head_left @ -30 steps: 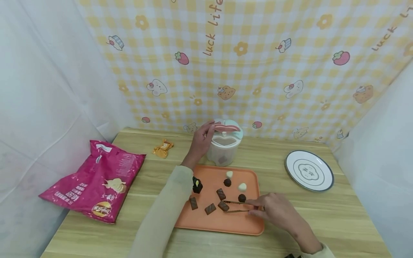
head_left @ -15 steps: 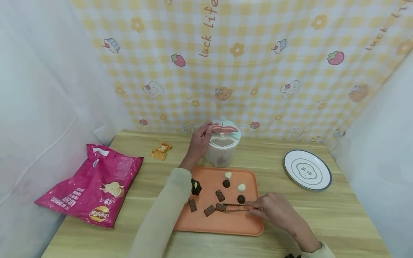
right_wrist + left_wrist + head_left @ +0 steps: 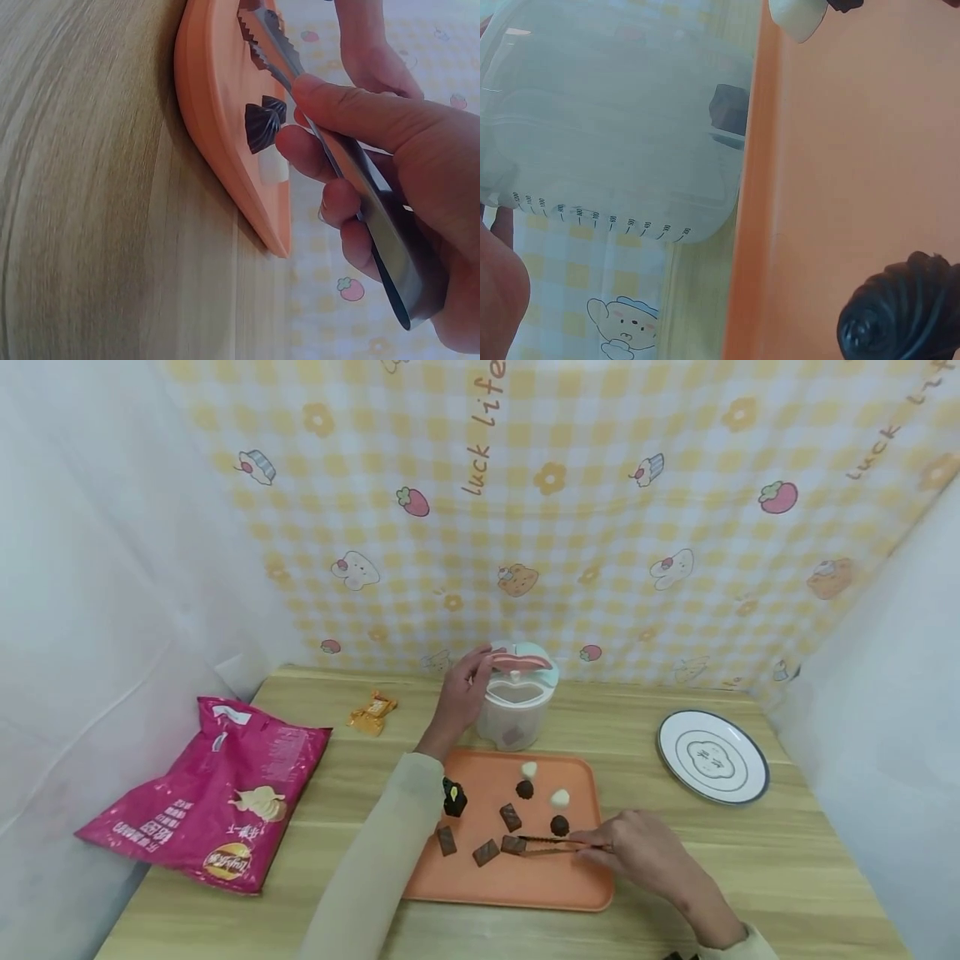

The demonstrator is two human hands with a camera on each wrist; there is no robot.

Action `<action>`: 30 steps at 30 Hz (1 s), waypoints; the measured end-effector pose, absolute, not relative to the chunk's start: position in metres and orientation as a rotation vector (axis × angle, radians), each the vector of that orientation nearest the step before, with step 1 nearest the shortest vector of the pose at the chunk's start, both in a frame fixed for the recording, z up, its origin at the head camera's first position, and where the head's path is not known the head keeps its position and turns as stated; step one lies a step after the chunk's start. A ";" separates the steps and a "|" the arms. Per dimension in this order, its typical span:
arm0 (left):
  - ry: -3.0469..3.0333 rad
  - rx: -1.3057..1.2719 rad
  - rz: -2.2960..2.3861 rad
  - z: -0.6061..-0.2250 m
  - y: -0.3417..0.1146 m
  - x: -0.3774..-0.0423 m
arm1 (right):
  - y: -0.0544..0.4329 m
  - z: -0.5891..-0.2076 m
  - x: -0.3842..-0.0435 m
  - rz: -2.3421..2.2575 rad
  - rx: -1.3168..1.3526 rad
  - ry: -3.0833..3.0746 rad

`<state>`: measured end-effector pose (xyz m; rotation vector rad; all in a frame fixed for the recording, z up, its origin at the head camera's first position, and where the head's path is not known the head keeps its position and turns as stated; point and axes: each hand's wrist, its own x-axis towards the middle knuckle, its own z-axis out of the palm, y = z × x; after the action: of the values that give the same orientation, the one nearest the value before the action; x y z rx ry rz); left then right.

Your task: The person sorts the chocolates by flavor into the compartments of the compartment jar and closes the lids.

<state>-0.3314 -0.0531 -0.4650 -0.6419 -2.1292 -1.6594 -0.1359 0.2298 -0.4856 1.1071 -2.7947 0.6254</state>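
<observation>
My left hand (image 3: 459, 697) holds the raised pink flap (image 3: 521, 662) of a clear plastic canister (image 3: 512, 727) behind the orange tray (image 3: 540, 893). A dark piece shows through the wall near the canister's bottom. My right hand (image 3: 645, 852) grips metal tongs (image 3: 375, 199) over the tray's right side. The tongs' toothed tips are at a brown rectangular chocolate (image 3: 513, 844); whether both tips touch it, I cannot tell. Other rectangular chocolates (image 3: 486, 852) lie nearby. Dark swirled chocolates (image 3: 559, 826) and white pieces (image 3: 560, 797) lie farther right and back.
A magenta chip bag (image 3: 217, 797) lies at the left, with gold-wrapped candies (image 3: 372, 713) behind it. A blue-rimmed white plate (image 3: 713, 757) is at the right. A black item (image 3: 454, 798) sits partly behind the left sleeve. A checked cloth (image 3: 555, 527) hangs behind the table.
The chocolate at the tongs' tips has turned and shifted slightly left, now lying nearly in line with the tongs. My left hand stays at the flap. The head view has shifted a little.
</observation>
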 end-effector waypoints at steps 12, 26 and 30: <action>-2.114 -0.656 -1.642 -0.466 -0.052 -0.334 | 0.233 -0.485 -0.135 0.632 1.141 -2.687; -2.099 -0.672 -1.633 -0.466 -0.054 -0.335 | 0.236 -0.474 -0.139 0.699 1.136 -2.646; -2.123 -0.650 -1.627 -0.466 -0.055 -0.333 | 0.238 -0.466 -0.143 0.697 1.142 -2.607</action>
<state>-0.3333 -0.0550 -0.4663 -0.6503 -2.1235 -1.6273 -0.1426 0.2376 -0.4664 1.1416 -2.6073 0.6975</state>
